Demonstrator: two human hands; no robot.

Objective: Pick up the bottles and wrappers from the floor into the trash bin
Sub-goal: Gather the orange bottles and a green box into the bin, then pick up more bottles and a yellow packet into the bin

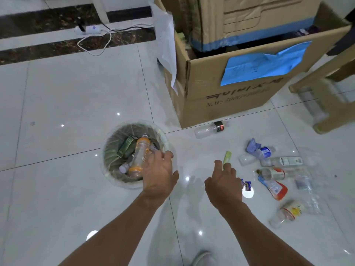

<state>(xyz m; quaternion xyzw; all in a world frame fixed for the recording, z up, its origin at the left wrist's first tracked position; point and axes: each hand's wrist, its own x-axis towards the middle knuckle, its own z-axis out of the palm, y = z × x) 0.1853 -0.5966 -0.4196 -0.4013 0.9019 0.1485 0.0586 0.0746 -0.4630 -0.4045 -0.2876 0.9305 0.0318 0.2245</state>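
A round trash bin with a clear liner stands on the tiled floor, holding a green box and several bottles. An orange-tinted bottle lies in it, just beyond my left hand, whose fingers are spread over the bin's right rim with nothing in them. My right hand hovers empty and spread above the floor, near a green wrapper and a small blue wrapper. A clear bottle with a black label lies by the box. Several more bottles and wrappers are scattered to the right.
A large open cardboard box with a blue paper on it stands behind the litter. A wooden furniture leg is at the right. A power strip and cable lie at the back left. My shoe shows at the bottom.
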